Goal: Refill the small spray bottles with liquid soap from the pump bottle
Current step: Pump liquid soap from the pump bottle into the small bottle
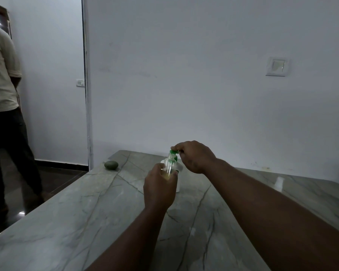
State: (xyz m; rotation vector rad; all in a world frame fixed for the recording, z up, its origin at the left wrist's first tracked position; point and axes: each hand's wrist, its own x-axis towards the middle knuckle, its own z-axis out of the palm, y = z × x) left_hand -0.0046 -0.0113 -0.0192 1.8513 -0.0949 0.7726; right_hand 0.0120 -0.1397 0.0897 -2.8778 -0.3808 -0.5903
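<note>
My left hand (160, 189) grips a small clear spray bottle (169, 165) with a little yellowish liquid at its bottom, holding it upright under the spout of the pump bottle. The white pump bottle (178, 187) with its green pump head (173, 152) stands on the marble table right behind the small bottle, mostly hidden by it and by my hands. My right hand (196, 156) rests on top of the green pump head, fingers curled over it. Another small clear bottle (278, 183) stands on the table to the right, apart from both hands.
The grey-green marble table (86, 222) ends at a left edge with dark floor beyond. A rounded green object (111, 165) lies near the far left corner. A person in a cream shirt (0, 75) stands at the left. A white wall rises behind the table.
</note>
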